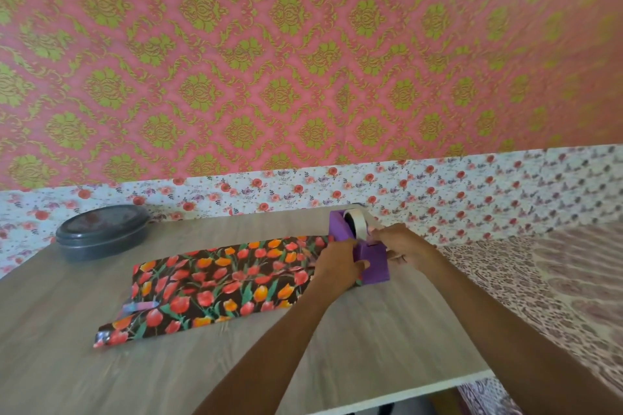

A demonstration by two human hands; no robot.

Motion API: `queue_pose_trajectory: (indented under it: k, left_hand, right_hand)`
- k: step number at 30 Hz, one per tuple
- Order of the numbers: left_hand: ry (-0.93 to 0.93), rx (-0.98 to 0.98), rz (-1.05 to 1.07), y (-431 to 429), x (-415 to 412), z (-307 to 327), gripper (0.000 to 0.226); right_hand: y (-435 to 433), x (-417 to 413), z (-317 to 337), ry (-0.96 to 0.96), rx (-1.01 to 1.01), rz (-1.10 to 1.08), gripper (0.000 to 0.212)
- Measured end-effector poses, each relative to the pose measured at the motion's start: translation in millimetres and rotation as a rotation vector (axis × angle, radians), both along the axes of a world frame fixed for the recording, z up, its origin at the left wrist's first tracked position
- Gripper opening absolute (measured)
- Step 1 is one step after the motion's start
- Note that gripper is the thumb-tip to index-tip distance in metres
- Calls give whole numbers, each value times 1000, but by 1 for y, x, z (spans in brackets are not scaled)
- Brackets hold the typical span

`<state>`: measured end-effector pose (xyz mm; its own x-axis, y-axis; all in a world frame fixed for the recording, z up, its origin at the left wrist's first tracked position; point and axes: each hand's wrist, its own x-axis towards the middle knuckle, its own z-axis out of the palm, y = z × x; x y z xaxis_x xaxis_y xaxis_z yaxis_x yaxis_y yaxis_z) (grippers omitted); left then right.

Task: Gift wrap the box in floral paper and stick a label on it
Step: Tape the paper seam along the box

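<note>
Left hand (340, 263): grips the purple tape dispenser (375, 264), its fingers curled round the near left side of the block.
Right hand (406, 242): lies against the dispenser's right side with its fingers bent up toward the top, where the tape comes off. The picture is blurred there, so I cannot tell whether it pinches the tape or only touches the body.
Tape dispenser: stands on the wooden table (101, 367) near its far right part, long axis running away from the person.
Tape roll (358, 222): pale, upright in the far end of the dispenser, beyond both hands.
Floral paper (219, 280): dark sheet printed with red and orange tulips, lying flat on the table to the left of the dispenser. Its right end reaches the dispenser and passes under the left hand.
Box: hidden by the paper if it lies there; not visible.
Purple scrap (140, 307): a small pale-purple piece on the paper's end away from the dispenser; too blurred to name.
Round tin (101, 232): dark, lidded, well to the left of the dispenser, beyond the paper, at the table's far edge.
</note>
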<state>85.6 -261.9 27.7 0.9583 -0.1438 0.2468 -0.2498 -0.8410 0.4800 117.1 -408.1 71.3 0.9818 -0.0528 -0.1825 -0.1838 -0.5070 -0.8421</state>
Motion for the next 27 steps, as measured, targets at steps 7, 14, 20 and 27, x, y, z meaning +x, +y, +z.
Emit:
queue_pose_trajectory:
  k: [7, 14, 20, 27]
  left_hand:
    - [-32, -98, 15, -6, 10, -6, 33]
    - [-79, -103, 7, -4, 13, -12, 31]
    - [-94, -96, -17, -3, 16, -12, 26]
    - [-97, -76, -12, -3, 18, -10, 22]
  right_hand:
    - [-2, 0, -2, 265, 439, -159, 21]
    - [1, -12, 0, 102, 637, -192, 10]
    - [-7, -32, -10, 28, 538, -222, 9]
    - [-12, -28, -48, -219, 63, -215, 27]
